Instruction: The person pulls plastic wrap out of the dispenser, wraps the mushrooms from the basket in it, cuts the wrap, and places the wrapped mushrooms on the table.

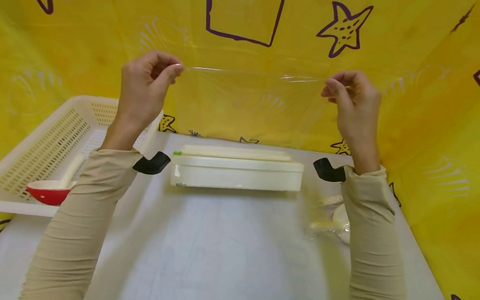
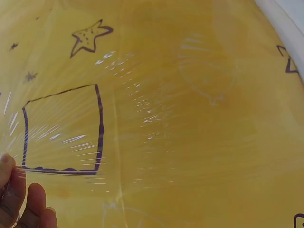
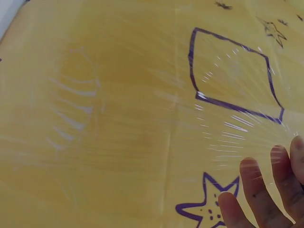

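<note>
A clear sheet of plastic wrap (image 1: 247, 91) is stretched between both hands above the table. My left hand (image 1: 147, 82) pinches its upper left corner between thumb and forefinger. The upper right corner is pinched by my right hand (image 1: 355, 95). Fine creases fan out from the pinched corner in each wrist view, where the left hand (image 2: 21, 199) and right hand (image 3: 266, 185) show at the lower edges. Below the sheet, a long white plastic-wrap dispenser box (image 1: 238, 174) sits on the table, with a small green piece at its left end.
On the left stands a white slotted basket (image 1: 65, 128), holding a red bowl (image 1: 49, 195) with a white-handled item (image 1: 71, 172). Wrapped pale items (image 1: 334, 227) lie beside the right forearm. A yellow patterned sheet (image 1: 430, 134) hangs behind the white table (image 1: 225, 254).
</note>
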Demonstrator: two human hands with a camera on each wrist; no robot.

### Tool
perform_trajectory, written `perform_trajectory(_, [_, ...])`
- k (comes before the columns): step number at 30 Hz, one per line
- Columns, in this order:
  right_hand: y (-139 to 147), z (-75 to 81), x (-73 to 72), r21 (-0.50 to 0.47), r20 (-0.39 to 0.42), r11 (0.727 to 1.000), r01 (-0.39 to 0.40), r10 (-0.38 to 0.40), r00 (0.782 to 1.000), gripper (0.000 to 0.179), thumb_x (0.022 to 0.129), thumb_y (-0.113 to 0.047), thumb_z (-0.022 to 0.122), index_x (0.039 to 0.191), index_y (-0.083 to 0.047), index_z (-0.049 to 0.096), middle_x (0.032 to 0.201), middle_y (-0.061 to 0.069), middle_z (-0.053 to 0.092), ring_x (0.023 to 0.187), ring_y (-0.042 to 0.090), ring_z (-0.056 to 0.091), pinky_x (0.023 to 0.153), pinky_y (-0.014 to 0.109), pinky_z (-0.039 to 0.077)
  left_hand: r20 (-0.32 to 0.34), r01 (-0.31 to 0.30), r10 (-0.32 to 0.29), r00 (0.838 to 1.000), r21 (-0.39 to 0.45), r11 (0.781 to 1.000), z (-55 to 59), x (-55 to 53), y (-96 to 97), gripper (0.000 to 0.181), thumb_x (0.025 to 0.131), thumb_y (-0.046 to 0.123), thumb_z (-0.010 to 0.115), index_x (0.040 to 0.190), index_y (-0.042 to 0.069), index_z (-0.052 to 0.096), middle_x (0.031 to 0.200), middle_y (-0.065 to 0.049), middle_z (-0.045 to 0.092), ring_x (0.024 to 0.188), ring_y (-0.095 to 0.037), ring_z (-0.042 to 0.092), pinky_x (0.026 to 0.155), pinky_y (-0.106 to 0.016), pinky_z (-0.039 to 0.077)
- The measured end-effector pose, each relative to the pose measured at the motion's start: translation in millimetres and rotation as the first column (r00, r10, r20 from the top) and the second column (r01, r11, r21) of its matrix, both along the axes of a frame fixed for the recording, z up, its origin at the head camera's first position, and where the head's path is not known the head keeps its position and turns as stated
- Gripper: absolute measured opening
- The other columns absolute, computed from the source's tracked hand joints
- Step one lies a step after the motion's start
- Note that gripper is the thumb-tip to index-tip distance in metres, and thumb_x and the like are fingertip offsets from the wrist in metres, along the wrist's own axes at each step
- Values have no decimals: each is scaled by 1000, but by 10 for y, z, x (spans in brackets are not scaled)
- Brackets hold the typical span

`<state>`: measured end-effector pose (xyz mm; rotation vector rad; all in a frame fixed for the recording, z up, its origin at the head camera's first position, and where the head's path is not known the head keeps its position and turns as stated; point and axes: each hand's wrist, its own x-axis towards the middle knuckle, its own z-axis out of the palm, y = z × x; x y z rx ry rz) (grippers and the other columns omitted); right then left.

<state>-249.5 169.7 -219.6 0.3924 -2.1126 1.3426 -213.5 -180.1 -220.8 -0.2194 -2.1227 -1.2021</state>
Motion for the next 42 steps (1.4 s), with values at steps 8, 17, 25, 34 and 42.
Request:
perform_trajectory(8, [-3,21,93,-13,-43,1000,-16,15,999,2,94,-14,65,94,-13,66,83,-14,65,74,4,66,74,14,53,-39,12,-12,999,7,1000,11,114,26,21,94,20,69,100,0,72,78,25,60,69,-1,56,68,-15,44])
perform_trajectory(17, [32,17,226,-48,-71,999,-20,17,997,3,94,-9,65,94,-13,66,84,-13,65,73,3,66,74,12,53,-92,12,-11,996,7,1000,18,240,36,20,93,17,71,99,-2,72,77,27,59,69,3,55,69,-14,43])
perform_trajectory(25, [47,-15,337,-68,-144,994,-85,75,987,13,93,-9,65,90,-22,63,83,-10,66,71,5,67,72,16,55,-129,19,-20,991,-6,1000,8,354,32,19,93,17,70,96,-2,73,78,27,61,69,2,55,69,-16,44])
perform_trajectory(34, [89,-113,523,-193,-157,959,-209,180,971,13,91,-3,67,90,-16,66,83,2,66,70,10,69,71,19,57,-168,26,-26,985,-1,1000,-63,540,51,12,91,12,71,92,0,74,83,22,66,72,2,58,71,-16,45])
perform_trajectory(42, [156,-219,700,-171,-185,956,-240,208,960,9,92,2,65,93,-6,66,82,-4,67,69,7,69,71,20,58,-142,40,-44,989,-29,999,-117,710,71,13,91,8,71,94,-4,73,82,35,58,73,2,57,73,-15,45])
